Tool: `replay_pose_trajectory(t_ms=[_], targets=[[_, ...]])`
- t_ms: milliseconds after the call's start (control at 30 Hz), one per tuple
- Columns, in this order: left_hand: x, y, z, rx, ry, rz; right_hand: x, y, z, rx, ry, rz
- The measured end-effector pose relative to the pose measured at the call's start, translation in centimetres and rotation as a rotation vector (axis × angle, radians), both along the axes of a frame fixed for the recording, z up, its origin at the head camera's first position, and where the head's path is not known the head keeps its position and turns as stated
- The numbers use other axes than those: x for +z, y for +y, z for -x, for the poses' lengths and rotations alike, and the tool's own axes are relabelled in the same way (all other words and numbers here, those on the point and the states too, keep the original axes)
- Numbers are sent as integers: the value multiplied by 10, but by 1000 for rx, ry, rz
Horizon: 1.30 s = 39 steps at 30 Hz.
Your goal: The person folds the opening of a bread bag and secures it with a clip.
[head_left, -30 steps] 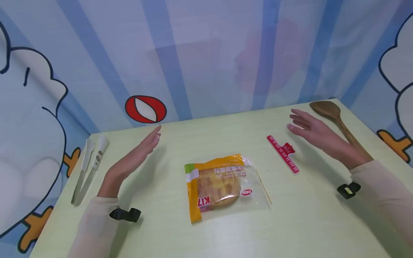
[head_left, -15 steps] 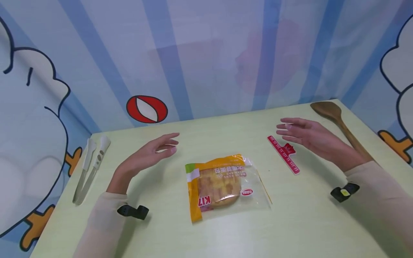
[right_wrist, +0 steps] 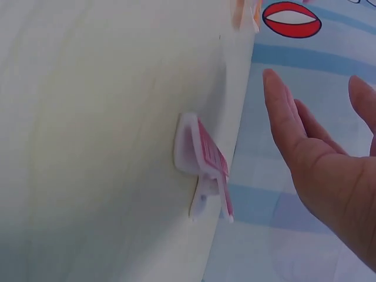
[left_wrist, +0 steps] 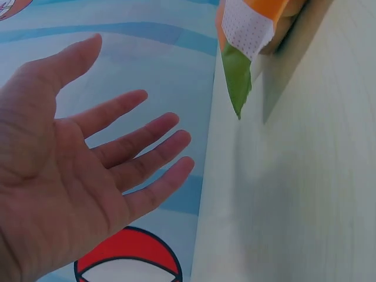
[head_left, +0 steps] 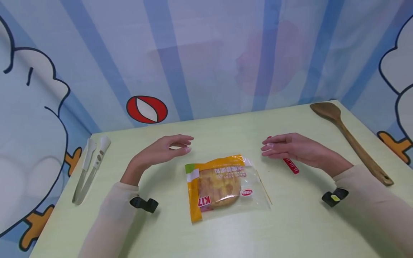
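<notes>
In the head view, the bread (head_left: 219, 187) lies bagged on the table (head_left: 174, 236) at lower centre. The left hand (head_left: 161, 150), fingers extended and empty, hovers near its upper left corner; the right hand (head_left: 292, 147), likewise empty, fingers extended, hovers over the red clip (head_left: 292, 166) right of centre. Tongs (head_left: 96, 163) lie far left, a spoon (head_left: 355, 142) far right.

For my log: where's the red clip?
In the head view, the red clip lies right of the packaged bread, partly hidden by the right hand.
</notes>
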<state>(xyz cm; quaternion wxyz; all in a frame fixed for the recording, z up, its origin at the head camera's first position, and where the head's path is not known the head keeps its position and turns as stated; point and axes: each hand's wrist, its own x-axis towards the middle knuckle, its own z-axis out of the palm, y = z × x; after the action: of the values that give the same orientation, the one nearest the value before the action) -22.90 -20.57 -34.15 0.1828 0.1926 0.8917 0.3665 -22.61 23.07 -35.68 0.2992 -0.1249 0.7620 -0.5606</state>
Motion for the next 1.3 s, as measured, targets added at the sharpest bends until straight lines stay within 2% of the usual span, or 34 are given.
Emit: replay_pose_trajectory(t_ms=[133,300,433,533,600,867,1133,1300], targets=[[1,12,5,-44,9,45,-3,-7,-3,32,2,-18],[4,29,11,-107,24,118,-6,-13,-6,30,13,-44],[5,42,16,-164,41,158,-7,-17,-9,26,79,-145],[5,53,21,-207,41,157,-6,-20,-12,32,141,-231],[4,61,22,-229,39,156,-6,-23,-14,38,173,-251],[0,86,26,-264,33,216,-9,-29,-19,50,204,-262],[-8,103,30,-283,30,251,-14,-33,-20,33,193,-258],[-9,111,32,-312,27,269,-16,-39,-20,22,201,-288]])
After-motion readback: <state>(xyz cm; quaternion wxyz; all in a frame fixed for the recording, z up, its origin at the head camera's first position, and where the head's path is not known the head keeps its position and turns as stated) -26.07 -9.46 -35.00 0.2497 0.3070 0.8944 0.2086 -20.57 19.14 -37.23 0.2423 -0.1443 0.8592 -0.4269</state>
